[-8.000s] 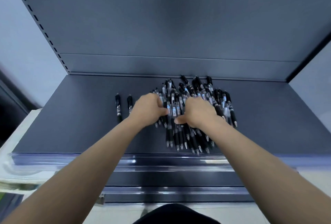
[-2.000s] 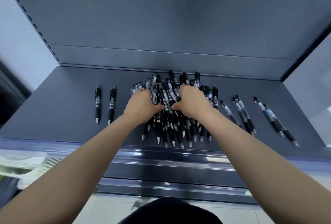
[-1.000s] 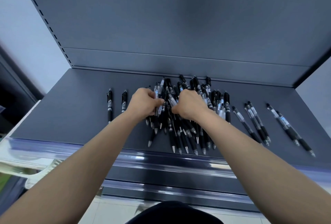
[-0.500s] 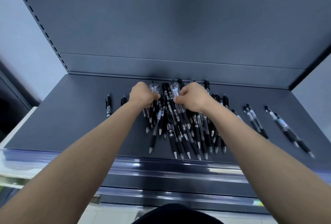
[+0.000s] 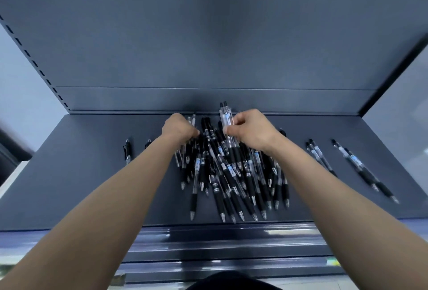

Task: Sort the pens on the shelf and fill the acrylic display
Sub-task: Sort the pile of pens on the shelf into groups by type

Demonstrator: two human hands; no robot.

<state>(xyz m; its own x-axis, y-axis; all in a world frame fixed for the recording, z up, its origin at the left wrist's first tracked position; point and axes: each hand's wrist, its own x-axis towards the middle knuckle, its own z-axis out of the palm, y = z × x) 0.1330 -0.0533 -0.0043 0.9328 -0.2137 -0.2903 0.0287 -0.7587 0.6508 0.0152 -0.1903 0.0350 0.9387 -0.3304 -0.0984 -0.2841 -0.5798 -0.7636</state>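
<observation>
A heap of black and clear click pens (image 5: 234,178) lies in the middle of the dark grey shelf (image 5: 81,185), tips toward me. My right hand (image 5: 250,132) pinches two clear pens (image 5: 225,116) lifted above the heap's far end. At the heap's far left edge my left hand (image 5: 179,128) has its fingers curled in among the pens; what they hold is hidden. Two black pens (image 5: 127,150) lie apart on the left, partly behind my left forearm. No acrylic display is in view.
On the right, two small groups of clear-barrelled pens lie apart: one group (image 5: 320,157) beside my right forearm, another pair (image 5: 361,169) farther right. The shelf's back panel (image 5: 208,99) rises just behind the heap. A clear plastic price rail (image 5: 220,236) runs along the front edge.
My right hand has raised two clear pens out of the heap. My left hand stays at the heap's left side. Over the last seconds several pens were laid out on the right.
</observation>
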